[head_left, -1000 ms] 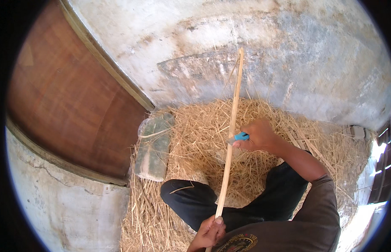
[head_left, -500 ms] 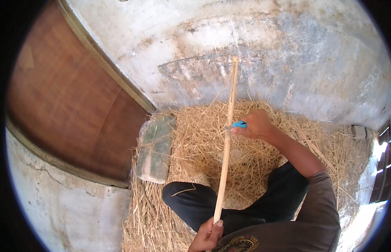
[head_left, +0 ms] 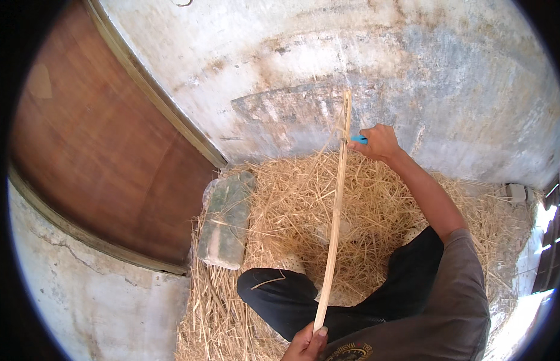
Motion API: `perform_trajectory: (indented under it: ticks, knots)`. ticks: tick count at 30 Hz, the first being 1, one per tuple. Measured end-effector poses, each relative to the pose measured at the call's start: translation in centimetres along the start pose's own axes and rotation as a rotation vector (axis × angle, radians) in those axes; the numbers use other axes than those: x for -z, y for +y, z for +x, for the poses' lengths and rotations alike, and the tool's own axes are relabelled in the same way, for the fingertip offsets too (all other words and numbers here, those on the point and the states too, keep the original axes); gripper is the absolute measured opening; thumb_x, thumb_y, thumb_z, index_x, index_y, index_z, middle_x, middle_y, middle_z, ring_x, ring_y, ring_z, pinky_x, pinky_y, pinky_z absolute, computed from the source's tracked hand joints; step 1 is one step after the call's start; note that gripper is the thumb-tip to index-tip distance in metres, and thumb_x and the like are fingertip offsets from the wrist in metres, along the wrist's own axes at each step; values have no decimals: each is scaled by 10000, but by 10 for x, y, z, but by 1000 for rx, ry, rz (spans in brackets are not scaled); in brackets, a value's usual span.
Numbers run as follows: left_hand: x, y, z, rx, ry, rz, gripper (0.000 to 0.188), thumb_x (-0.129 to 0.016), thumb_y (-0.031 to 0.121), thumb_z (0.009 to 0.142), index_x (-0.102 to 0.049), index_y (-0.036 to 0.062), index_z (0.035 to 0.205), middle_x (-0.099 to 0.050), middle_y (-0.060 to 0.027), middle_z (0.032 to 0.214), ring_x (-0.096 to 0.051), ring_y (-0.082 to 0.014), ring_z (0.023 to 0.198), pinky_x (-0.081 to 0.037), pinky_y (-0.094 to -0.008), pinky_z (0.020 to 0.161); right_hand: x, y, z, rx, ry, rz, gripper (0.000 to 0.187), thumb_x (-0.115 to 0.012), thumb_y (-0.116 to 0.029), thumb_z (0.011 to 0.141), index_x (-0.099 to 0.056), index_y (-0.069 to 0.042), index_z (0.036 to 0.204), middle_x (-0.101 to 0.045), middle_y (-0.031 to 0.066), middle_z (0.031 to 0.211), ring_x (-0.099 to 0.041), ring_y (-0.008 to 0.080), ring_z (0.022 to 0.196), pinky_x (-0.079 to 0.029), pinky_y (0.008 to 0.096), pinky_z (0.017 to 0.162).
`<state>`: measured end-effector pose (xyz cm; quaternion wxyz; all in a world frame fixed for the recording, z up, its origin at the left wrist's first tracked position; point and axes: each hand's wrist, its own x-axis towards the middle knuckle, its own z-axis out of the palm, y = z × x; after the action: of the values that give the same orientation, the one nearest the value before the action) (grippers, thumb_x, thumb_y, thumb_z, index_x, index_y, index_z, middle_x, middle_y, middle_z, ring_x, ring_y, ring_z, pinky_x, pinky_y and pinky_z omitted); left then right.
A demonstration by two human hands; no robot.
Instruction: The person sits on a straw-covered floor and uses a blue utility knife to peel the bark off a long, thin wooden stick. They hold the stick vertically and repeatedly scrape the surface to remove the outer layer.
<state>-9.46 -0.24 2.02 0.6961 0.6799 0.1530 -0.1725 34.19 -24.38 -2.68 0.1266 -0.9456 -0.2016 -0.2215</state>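
A long pale wooden strip [head_left: 337,210], like split bamboo, runs from my lap away toward the wall, bowing slightly. My left hand [head_left: 307,343] is closed around its near end, thumb on top. Close to the far end, my right hand [head_left: 379,143] grips a small blue-handled knife [head_left: 360,139], its short blade lying across the strip. Most of the handle is hidden in my fist. A thin curled shaving stands at the blade, beside the strip's left edge.
Loose straw-like shavings [head_left: 286,204] cover the ground around my crossed legs. A greenish block-shaped bundle [head_left: 227,216] lies to the left, near a brown wooden panel [head_left: 123,150]. A stained plaster wall [head_left: 460,90] rises ahead. A small grey block [head_left: 516,192] sits far right.
My right hand has slid the knife away from me along the strip, toward its far end. My left hand still holds the near end. The view has shifted slightly.
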Motion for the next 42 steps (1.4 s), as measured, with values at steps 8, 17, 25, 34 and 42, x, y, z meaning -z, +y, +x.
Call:
perform_trajectory:
  ticks: [8,17,25,34,42]
  knots:
    - [-5,13,-13,254,-10,-21,210,-487,330,985,-515,122,981,-357,88,629,-332,-23,539,-264,-214,465,9,55,33,-153,-33,-114,712,-433,-728,825,-637,-66,661,-592,118,582,-621,307,609,-483,438,561]
    - [1,-23,2,52,-59,-3,226,-490,317,986,-518,95,956,-360,91,632,-327,-21,540,-257,-216,470,1,93,58,-384,-54,-94,825,-347,-786,813,-661,-33,691,-620,168,631,-638,317,653,-495,445,595]
    - [12,-36,-4,121,-66,-94,208,-506,308,980,-538,103,972,-330,89,583,-313,-27,510,-243,-223,458,-23,85,20,-731,-671,1503,757,-316,-789,835,-362,-120,484,-322,12,403,-313,143,318,-284,306,330]
    - [9,-20,13,164,17,-17,250,-435,259,1009,-445,88,827,-391,43,584,-352,-49,472,-284,-210,421,4,-21,-43,-396,-342,530,847,-298,-773,852,-522,-12,554,-422,75,462,-463,215,435,-396,390,466]
    - [24,-26,26,-121,6,146,230,-441,231,1006,-463,47,870,-405,37,590,-389,-43,518,-330,-227,467,32,-108,-89,205,-261,399,704,-486,-728,810,-497,-90,513,-421,74,432,-437,237,381,-340,402,411]
